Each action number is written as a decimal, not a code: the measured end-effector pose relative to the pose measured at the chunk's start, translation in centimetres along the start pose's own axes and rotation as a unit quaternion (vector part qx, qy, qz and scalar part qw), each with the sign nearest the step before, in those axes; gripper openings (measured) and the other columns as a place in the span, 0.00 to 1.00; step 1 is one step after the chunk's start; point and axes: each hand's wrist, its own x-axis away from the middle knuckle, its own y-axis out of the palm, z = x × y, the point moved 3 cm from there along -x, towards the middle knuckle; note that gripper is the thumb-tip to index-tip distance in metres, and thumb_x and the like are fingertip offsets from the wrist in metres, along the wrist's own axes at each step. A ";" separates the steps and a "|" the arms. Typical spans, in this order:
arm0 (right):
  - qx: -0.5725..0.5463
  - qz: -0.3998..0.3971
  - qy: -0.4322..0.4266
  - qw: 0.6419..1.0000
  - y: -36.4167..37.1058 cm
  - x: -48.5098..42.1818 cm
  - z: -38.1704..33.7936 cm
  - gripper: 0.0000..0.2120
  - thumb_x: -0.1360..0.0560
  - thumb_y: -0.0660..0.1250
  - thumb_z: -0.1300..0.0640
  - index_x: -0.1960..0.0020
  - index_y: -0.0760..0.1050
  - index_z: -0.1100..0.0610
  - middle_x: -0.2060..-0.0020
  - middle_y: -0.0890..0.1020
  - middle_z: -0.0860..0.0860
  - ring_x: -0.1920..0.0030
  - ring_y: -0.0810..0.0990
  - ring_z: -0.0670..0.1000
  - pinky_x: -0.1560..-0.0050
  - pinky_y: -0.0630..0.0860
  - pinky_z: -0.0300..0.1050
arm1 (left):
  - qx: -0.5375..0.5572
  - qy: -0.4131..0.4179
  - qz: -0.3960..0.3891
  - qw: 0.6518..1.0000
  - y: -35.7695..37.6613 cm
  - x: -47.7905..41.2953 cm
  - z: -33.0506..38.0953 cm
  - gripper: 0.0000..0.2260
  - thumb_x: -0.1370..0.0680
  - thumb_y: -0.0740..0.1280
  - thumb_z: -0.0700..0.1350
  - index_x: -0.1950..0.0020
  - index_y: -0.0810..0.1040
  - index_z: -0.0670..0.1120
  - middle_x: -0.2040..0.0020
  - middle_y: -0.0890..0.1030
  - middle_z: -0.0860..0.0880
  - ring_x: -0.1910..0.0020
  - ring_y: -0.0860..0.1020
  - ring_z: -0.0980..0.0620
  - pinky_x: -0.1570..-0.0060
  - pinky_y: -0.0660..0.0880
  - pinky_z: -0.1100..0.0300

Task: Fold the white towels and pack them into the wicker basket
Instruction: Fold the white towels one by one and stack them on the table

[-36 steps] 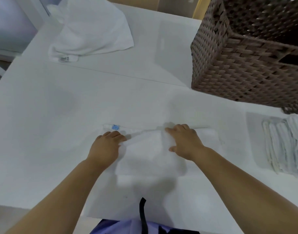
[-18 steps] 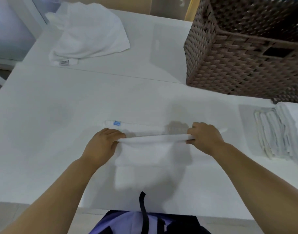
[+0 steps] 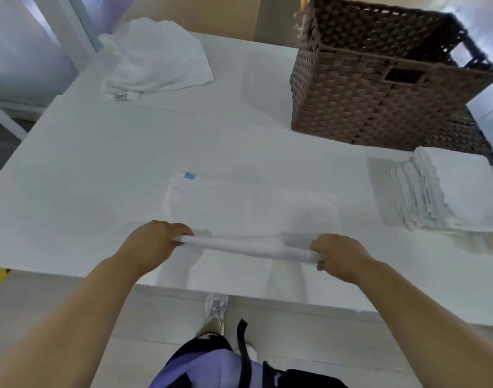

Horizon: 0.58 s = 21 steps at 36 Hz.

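A white towel (image 3: 248, 208) with a small blue tag lies flat on the white table (image 3: 85, 169) in front of me. Its near edge is lifted into a taut fold between my hands. My left hand (image 3: 153, 245) grips the left end of that fold and my right hand (image 3: 337, 256) grips the right end. The brown wicker basket (image 3: 379, 88) stands at the back right, open side up; its inside is dark. A stack of folded white towels (image 3: 449, 191) rests on the table just in front of the basket, right of my right hand.
A heap of unfolded white towels (image 3: 155, 60) lies at the table's far left corner. The table's near edge (image 3: 239, 292) runs just below my hands, with floor and my shoes beneath. A white frame stands off the left side.
Both hands have pulled the gripped towel edge back toward me and spread wider apart. The view has tipped down, showing the table's near edge.
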 end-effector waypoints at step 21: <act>-0.061 -0.037 0.071 0.995 1.4 1.0 3.1 0.07 0.20 0.59 0.56 0.58 0.68 0.52 0.58 0.74 0.51 0.55 0.76 0.55 0.60 0.70 0.46 | -0.112 -0.073 -0.004 0.991 0.9 -1.0 1.0 0.09 0.19 0.57 0.46 0.44 0.76 0.52 0.47 0.79 0.50 0.50 0.77 0.48 0.53 0.72 0.57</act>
